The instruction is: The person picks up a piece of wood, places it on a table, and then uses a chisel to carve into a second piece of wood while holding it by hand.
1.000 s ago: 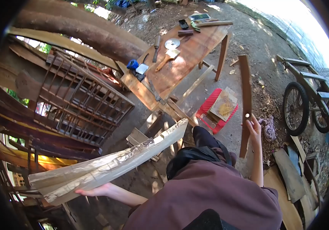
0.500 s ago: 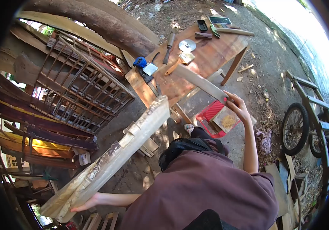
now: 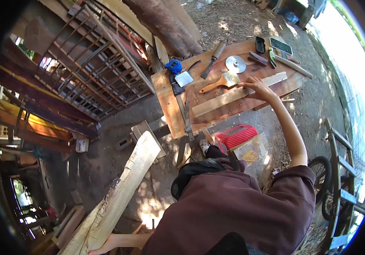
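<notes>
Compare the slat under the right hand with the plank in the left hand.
The slat is thin, narrow and clean-cut; the plank is thick, wide and ragged-edged. The slat lies flat on the table under the right hand; the plank slants, its near end in the left hand. Both are pale wood.

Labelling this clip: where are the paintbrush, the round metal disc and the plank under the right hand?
paintbrush (image 3: pixel 213 85): head view, on its wooden handle.
round metal disc (image 3: pixel 235 63): head view, on its centre.
plank (image 3: pixel 223 100): head view, on its bare face.
</notes>
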`<action>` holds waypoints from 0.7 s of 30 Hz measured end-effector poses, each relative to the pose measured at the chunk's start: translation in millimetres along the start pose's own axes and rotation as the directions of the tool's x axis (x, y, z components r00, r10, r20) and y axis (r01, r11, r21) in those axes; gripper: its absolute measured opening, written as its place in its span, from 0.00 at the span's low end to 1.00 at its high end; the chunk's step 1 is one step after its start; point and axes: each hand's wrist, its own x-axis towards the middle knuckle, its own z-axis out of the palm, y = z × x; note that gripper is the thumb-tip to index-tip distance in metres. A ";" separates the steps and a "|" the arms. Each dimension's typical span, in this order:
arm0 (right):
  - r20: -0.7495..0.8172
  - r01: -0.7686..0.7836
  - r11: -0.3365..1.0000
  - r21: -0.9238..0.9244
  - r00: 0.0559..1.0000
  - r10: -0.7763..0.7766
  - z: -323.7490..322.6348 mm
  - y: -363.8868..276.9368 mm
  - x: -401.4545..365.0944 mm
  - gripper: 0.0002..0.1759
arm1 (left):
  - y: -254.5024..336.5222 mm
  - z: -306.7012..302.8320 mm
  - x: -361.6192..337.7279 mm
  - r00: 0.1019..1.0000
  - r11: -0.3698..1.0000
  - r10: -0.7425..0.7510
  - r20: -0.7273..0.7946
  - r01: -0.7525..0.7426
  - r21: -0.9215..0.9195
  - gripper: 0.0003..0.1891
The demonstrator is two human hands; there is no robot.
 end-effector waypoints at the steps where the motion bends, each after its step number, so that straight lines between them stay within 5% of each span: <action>1: 0.009 0.014 1.000 0.001 1.000 -0.014 1.0 5.3 -2.0 0.39 | 5.5 -6.7 -2.5 1.000 1.000 0.003 -0.008 -0.003 0.014 0.40; 9: -0.135 -0.008 0.999 0.037 0.991 0.013 17.5 34.7 -11.3 0.37 | 53.0 -67.0 -15.8 0.999 0.993 -0.012 -0.045 0.017 0.115 0.40; 11: -0.270 0.008 0.987 -0.163 0.961 -0.052 17.5 19.9 -19.4 0.37 | 67.2 -84.1 -20.9 0.998 0.988 -0.021 -0.063 0.030 0.149 0.40; 14: -0.468 -0.080 0.988 -0.132 0.884 0.009 34.3 -5.2 -39.9 0.36 | 83.5 -111.7 -30.5 0.995 0.983 -0.027 -0.097 0.044 0.177 0.40; 21: -0.430 -0.183 0.980 0.083 0.880 0.201 96.0 -62.0 -181.3 0.32 | 107.3 -146.9 -45.3 0.989 0.975 -0.100 -0.106 0.119 0.188 0.40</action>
